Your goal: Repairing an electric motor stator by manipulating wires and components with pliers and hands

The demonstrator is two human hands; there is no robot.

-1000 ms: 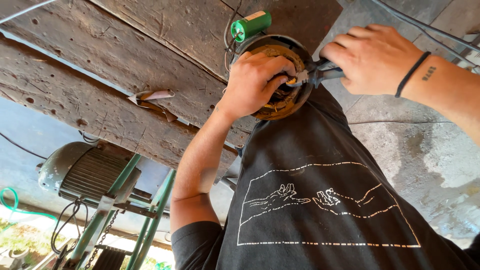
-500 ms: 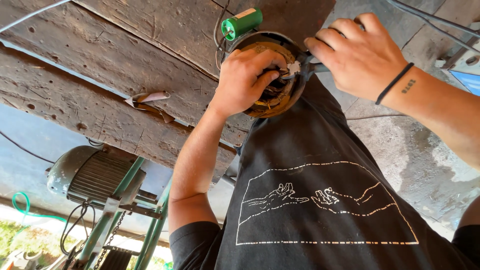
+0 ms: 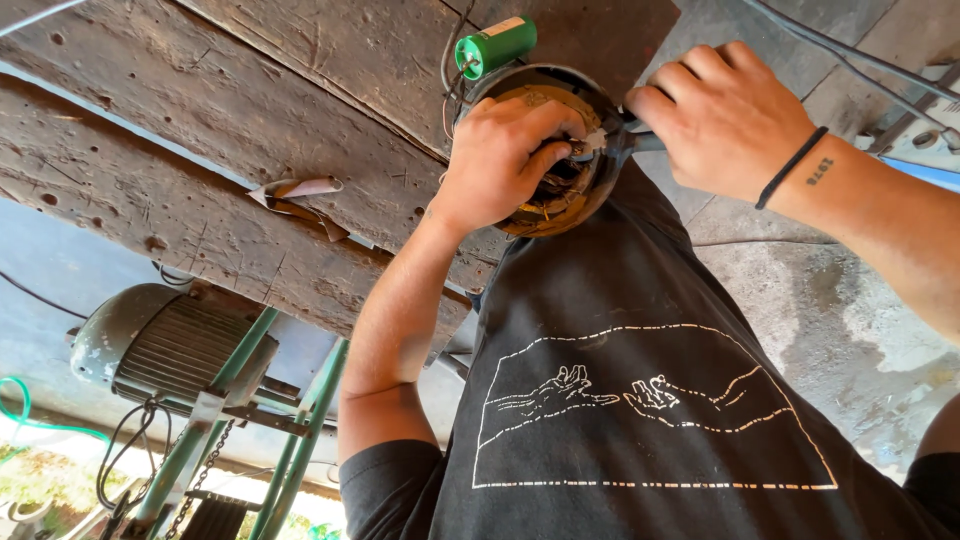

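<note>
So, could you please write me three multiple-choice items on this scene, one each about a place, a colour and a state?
1. Where does the round motor part rest?
A. on the wooden bench
B. on the concrete floor
C. on a metal shelf

2. What colour is the small cylinder beside the round part?
A. red
B. green
C. yellow

3. What is the left hand doing?
A. hanging free
B. gripping the green hose
C. pressing its fingers into the round part

Answers:
1 A, it sits at the plank's edge.
2 B, its body is plainly green.
3 C, the fingers curl into its middle while the right hand holds a dark tool against it.
</note>
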